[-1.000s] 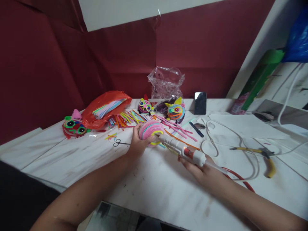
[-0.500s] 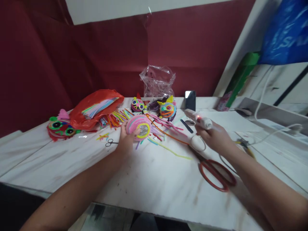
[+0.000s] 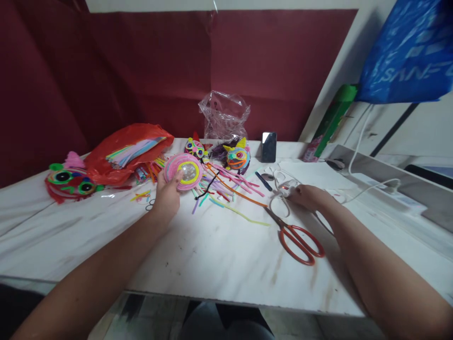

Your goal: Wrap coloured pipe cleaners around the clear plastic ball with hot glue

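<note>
My left hand [image 3: 167, 194] is closed on a round disc [image 3: 171, 166] coiled in pink pipe cleaner, with a yellow ring around a clear, shiny middle. The thumb lies across the disc's face, and the disc is tilted up above the table. Low over the table at the right, my right hand [image 3: 307, 196] is closed around a white hot glue gun [image 3: 286, 189] with a small red light; the fingers partly hide it. Loose pipe cleaners [image 3: 244, 182] lie between the hands. Large red-handled scissors [image 3: 297, 242] rest in front of the glue gun.
Two decorated animal faces [image 3: 238, 158] stand at the back, another [image 3: 71, 182] at far left. Beside it lies a red plastic bag [image 3: 102, 172] of pipe cleaners. A phone [image 3: 269, 147] leans at the back. White cables [image 3: 371, 193] run to a power strip [image 3: 392, 193] at right.
My right hand has lowered the glue gun from above the table to near its surface. The disc is still in my left hand, and the view has shifted a little to the right.
</note>
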The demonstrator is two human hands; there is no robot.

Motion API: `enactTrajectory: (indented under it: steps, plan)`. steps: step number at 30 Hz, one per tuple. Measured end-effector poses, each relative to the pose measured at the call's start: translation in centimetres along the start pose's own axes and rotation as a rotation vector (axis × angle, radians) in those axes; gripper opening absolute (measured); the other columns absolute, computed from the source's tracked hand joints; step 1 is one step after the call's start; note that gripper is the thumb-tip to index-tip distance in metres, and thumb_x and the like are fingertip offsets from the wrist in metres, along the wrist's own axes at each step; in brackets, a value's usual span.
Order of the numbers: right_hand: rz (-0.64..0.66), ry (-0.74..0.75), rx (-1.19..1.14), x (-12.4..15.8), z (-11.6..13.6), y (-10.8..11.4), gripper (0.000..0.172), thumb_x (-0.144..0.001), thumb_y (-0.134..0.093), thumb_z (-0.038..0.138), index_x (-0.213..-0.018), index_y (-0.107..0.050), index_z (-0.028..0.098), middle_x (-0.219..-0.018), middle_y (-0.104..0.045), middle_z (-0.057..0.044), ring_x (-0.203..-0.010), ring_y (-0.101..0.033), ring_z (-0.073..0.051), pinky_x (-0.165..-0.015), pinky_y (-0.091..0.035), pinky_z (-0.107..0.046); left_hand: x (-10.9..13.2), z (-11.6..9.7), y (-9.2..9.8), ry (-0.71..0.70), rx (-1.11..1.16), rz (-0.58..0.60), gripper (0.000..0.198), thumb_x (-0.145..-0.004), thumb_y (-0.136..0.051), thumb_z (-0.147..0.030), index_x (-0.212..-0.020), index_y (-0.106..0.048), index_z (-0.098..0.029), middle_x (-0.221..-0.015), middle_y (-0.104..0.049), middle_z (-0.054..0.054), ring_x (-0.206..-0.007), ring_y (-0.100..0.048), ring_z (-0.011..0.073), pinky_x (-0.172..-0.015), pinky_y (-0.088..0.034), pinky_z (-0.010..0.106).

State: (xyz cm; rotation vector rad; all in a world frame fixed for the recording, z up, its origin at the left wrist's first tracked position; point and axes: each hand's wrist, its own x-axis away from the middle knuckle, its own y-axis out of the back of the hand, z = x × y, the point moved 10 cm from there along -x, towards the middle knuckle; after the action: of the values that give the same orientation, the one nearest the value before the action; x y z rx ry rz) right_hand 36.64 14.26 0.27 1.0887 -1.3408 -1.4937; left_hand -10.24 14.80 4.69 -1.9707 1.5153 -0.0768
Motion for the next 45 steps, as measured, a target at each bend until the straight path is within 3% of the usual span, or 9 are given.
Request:
enactTrajectory:
  steps: [3, 6, 10, 21, 28, 33, 40, 42, 45]
  plan:
    - [0.052, -0.039, 0.03, 0.6, -0.1, 0.8, 0.048, -0.079, -0.057, 0.055, -0.106, -0.07, 0.017, -0.095, -0.074, -0.017, -0.086, -0.07, -0.031, -0.067, -0.049, -0.035, -0.3, 0.3, 0.1, 0.027, 0.016, 0.008, 0.047, -0.063, -0.081, -0.031, -0.103, -0.058, -0.023, -0.106, -0.069, 0.004, -0.102, -0.066, 0.0199, -0.095, -0.052, 0.037]
    - [-0.134, -0.044, -0.029, 1.5, 1.0, 3.8, 0.044, -0.083, -0.054, 0.043, -0.116, -0.066, 0.016, -0.11, -0.072, -0.017, -0.099, -0.067, -0.031, -0.073, -0.049, -0.035, -0.3, 0.5, 0.3, 0.043, 0.032, 0.001, 0.047, -0.063, -0.08, -0.029, -0.105, -0.057, -0.024, -0.103, -0.07, 0.003, -0.1, -0.067, 0.0193, -0.094, -0.053, 0.037]
    - [-0.245, 0.098, -0.251, 2.3, 5.2, 5.7, 0.032, -0.089, -0.045, 0.025, -0.105, -0.071, 0.014, -0.104, -0.075, -0.014, -0.094, -0.069, -0.025, -0.077, -0.049, -0.03, -0.2, 0.1, 0.0, 0.039, 0.04, 0.011, 0.046, -0.063, -0.08, -0.03, -0.103, -0.058, -0.023, -0.098, -0.07, 0.002, -0.097, -0.068, 0.0191, -0.093, -0.054, 0.037]
    - [-0.076, 0.379, -0.262, -2.8, 21.2, 3.0, 0.022, -0.093, -0.051, 0.019, -0.095, -0.072, 0.017, -0.098, -0.074, -0.008, -0.092, -0.067, -0.019, -0.08, -0.05, -0.027, -0.7, -0.6, 0.4, 0.026, 0.025, -0.016, 0.046, -0.067, -0.077, -0.033, -0.106, -0.056, -0.022, -0.107, -0.069, 0.005, -0.102, -0.067, 0.0214, -0.09, -0.055, 0.037]
    - [0.028, 0.402, -0.225, -5.5, 28.0, 0.4, 0.036, -0.093, -0.06, 0.034, -0.124, -0.058, 0.017, -0.125, -0.06, -0.01, -0.105, -0.063, -0.022, -0.087, -0.054, -0.043, -1.6, -0.7, 2.1, -0.01, 0.006, -0.101, 0.042, -0.067, -0.078, -0.032, -0.103, -0.058, -0.023, -0.108, -0.068, 0.005, -0.105, -0.065, 0.0205, -0.094, -0.053, 0.034]
    - [-0.003, 0.426, -0.331, -6.7, 27.8, 2.4, 0.03, -0.093, -0.06, 0.033, -0.119, -0.061, 0.017, -0.12, -0.063, -0.009, -0.101, -0.064, -0.021, -0.086, -0.055, -0.041, -1.9, -0.8, 2.4, -0.016, -0.004, -0.12, 0.044, -0.066, -0.079, -0.033, -0.103, -0.058, -0.023, -0.107, -0.068, 0.003, -0.106, -0.063, 0.0199, -0.096, -0.051, 0.034]
    - [-0.133, 0.38, -0.508, -8.9, 21.8, 9.0, 0.024, -0.091, -0.054, 0.014, -0.11, -0.068, 0.009, -0.095, -0.076, -0.01, -0.075, -0.069, -0.013, -0.067, -0.052, -0.019, -1.1, -1.3, 1.3, -0.023, -0.024, -0.088, 0.044, -0.068, -0.078, -0.034, -0.105, -0.058, -0.021, -0.105, -0.068, 0.004, -0.101, -0.065, 0.0203, -0.095, -0.053, 0.036]
    - [-0.139, 0.351, -0.506, -9.1, 20.3, 9.5, 0.021, -0.091, -0.054, 0.015, -0.104, -0.069, 0.009, -0.09, -0.076, -0.01, -0.069, -0.068, -0.011, -0.062, -0.051, -0.017, -1.1, -1.7, 1.3, -0.041, -0.001, -0.1, 0.043, -0.068, -0.077, -0.032, -0.105, -0.057, -0.02, -0.107, -0.067, 0.006, -0.101, -0.064, 0.0197, -0.098, -0.051, 0.036]
    - [-0.084, 0.307, -0.449, -9.2, 19.2, 7.8, 0.017, -0.091, -0.056, 0.018, -0.091, -0.071, 0.008, -0.08, -0.075, -0.01, -0.065, -0.068, -0.013, -0.06, -0.05, -0.018, -1.3, -1.9, 1.2, -0.057, 0.019, -0.096, 0.043, -0.068, -0.076, -0.029, -0.105, -0.057, -0.02, -0.11, -0.067, 0.006, -0.102, -0.064, 0.0194, -0.099, -0.051, 0.036]
